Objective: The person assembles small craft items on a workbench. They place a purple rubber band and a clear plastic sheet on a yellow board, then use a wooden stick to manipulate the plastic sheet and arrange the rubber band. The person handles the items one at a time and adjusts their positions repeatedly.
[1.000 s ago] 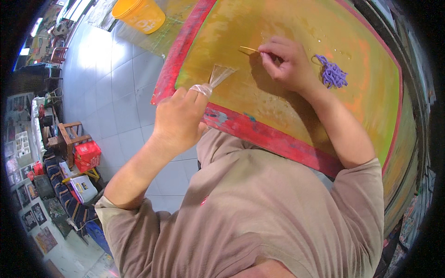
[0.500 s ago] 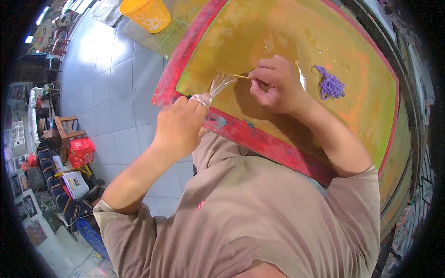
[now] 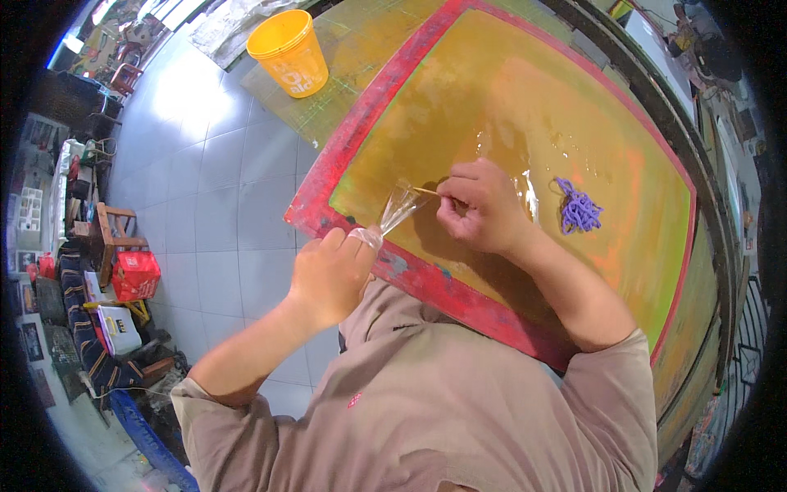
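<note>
My left hand point(image 3: 330, 275) is closed round the gathered neck of a clear plastic bag point(image 3: 399, 209), whose loose end fans out beyond the fingers. Pinched in my right hand point(image 3: 482, 205) is a thin wooden stick point(image 3: 425, 191), its tip touching or just in front of the plastic. What lies inside my left fist is hidden. Both hands are above a large yellow screen point(image 3: 393, 139) with a red frame point(image 3: 459, 305). A tangled bundle of purple cord point(image 3: 580, 209) rests on the screen to the right, near a shiny wet patch point(image 3: 529, 195).
A yellow bucket point(image 3: 291, 61) stands beyond the screen's far left corner. On the left are a grey tiled floor point(image 3: 217, 197), a red box point(image 3: 136, 275), a wooden stool point(image 3: 115, 234) and a white case point(image 3: 120, 330). A dark rail point(image 3: 697, 164) runs along the right.
The whole view has shifted, so the screen, bucket and hands appear lower. My hands keep nearly the same grips and spacing, with the stick's tip still at the plastic.
</note>
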A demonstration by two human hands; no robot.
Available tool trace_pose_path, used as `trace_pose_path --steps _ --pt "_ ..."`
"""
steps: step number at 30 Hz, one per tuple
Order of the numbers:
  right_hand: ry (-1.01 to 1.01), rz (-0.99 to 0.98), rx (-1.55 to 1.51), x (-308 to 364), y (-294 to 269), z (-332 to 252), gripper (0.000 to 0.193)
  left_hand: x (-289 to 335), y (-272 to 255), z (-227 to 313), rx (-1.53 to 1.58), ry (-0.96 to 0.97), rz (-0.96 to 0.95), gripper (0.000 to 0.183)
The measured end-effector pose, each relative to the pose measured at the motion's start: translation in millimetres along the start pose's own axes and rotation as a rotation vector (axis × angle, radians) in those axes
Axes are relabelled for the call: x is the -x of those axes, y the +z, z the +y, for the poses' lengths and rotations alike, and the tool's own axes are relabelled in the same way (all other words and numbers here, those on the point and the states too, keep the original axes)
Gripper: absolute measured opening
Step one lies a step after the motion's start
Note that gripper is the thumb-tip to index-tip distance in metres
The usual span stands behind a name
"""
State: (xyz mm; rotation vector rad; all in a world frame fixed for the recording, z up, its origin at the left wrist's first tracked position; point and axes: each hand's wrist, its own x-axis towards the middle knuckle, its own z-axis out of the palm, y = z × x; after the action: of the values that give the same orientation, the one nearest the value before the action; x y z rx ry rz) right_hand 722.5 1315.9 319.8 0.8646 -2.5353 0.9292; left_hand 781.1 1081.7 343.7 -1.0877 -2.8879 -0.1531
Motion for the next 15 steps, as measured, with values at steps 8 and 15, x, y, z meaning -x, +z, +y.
trace_pose_path --steps 8,15 --pt "-0.03 -0.017 -0.072 -7 11 5 0.003 3 6 -1 0.071 -0.045 0.055 0.056" --pt "-0.02 -0.011 -0.105 -6 9 8 0.005 7 10 0 0.113 -0.052 0.106 0.054"
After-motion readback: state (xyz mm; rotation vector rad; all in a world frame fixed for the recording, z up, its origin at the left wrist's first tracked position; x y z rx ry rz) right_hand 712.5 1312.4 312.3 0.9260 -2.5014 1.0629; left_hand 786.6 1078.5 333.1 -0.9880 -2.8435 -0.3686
